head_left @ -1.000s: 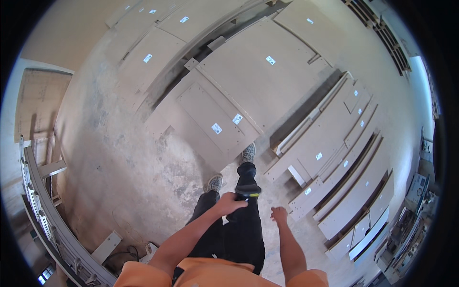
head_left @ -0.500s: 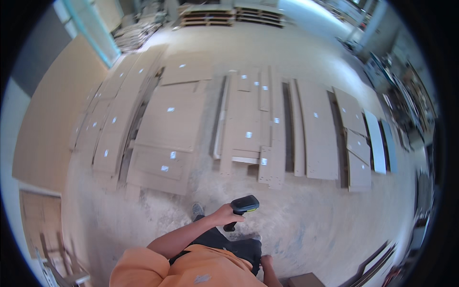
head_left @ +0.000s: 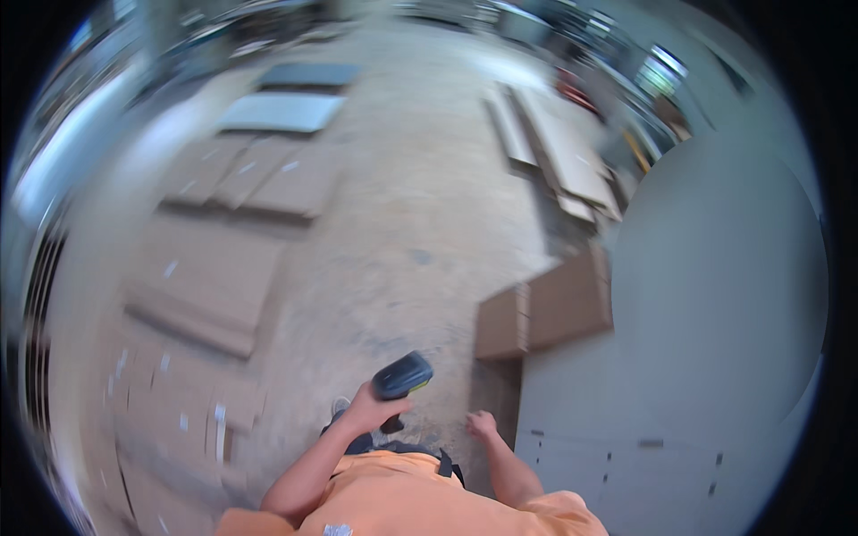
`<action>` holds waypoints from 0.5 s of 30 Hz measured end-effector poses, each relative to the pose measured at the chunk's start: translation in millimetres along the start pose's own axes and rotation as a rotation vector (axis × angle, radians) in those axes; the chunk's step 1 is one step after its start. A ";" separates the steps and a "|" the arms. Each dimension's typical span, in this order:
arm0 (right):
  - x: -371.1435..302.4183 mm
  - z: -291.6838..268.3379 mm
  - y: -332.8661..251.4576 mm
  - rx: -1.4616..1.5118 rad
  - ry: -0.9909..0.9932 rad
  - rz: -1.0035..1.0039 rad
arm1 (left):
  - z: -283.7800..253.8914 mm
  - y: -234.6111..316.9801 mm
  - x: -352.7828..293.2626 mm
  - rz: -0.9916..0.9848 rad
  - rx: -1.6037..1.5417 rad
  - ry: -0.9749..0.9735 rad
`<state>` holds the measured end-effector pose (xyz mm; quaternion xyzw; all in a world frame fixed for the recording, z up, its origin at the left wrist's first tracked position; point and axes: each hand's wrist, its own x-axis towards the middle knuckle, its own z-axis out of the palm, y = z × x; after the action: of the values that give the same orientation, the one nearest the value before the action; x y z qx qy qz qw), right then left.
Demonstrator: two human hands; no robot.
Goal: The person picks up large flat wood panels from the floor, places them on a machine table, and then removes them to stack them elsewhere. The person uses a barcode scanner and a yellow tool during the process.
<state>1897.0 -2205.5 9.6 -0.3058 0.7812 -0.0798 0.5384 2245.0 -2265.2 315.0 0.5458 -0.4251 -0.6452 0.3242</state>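
My left hand [head_left: 366, 409] is wrapped round the grip of a dark handheld barcode scanner [head_left: 402, 375] with a yellow-green trim, held out in front of my body. Lower and to the right, my right hand [head_left: 481, 424] hangs near the edge of a large pale panel [head_left: 572, 402]. Its fingers look curled, with nothing visible in them, and it seems apart from the panel. To the left, several flat brown boards [head_left: 201, 268] with small white labels lie on the floor.
Brown cardboard packages [head_left: 567, 299] rest against the pale panel. Farther ahead lie a white board [head_left: 281, 113] and a blue-grey board [head_left: 308, 74]. Long pale boards [head_left: 563, 147] are stacked at the far right. Bare concrete floor [head_left: 402, 205] runs between the rows.
My view has swung to the right, so the labelled boards now lie on my left and the pale panel is on my right. The scanner stays in my left hand.
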 end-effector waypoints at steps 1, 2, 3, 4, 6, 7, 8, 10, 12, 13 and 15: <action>9.0 -11.1 -16.2 0.105 0.045 -0.013 | 16.7 13.8 31.6 0.032 0.007 -0.073; 15.9 -15.2 -28.7 0.239 0.093 -0.044 | 28.9 23.2 62.9 0.009 0.053 -0.196; 21.3 -14.9 -39.5 0.308 0.102 0.006 | 34.1 28.5 86.6 0.001 0.075 -0.279; 30.0 -15.8 -50.6 0.391 0.106 0.012 | 38.0 36.9 113.1 -0.012 0.102 -0.347; 47.0 -13.3 -66.6 0.509 0.110 0.044 | 47.4 49.6 177.0 0.020 0.127 -0.409; 58.8 -15.9 -75.3 0.489 0.109 0.107 | 54.5 59.1 217.0 0.006 0.174 -0.431; 61.3 -14.9 -79.9 0.502 0.026 0.199 | 59.1 71.5 253.6 -0.021 0.175 -0.481; 73.8 -29.5 -95.8 0.146 0.129 0.242 | 76.8 104.5 334.9 -0.033 0.262 -0.558; 77.1 -47.8 -120.8 -0.046 0.011 0.254 | 82.1 147.9 396.8 -0.033 0.385 -0.615; 79.0 -58.0 -137.9 0.080 0.024 0.402 | 87.1 170.3 427.4 0.006 0.358 -0.635; 87.2 -79.3 -176.1 0.131 0.108 0.465 | 101.2 212.5 487.6 0.014 0.362 -0.680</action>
<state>1875.1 -2411.8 52.8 -0.0777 0.8514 -0.0207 0.5183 2041.6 -2766.8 302.1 0.3459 -0.6191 -0.7018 0.0675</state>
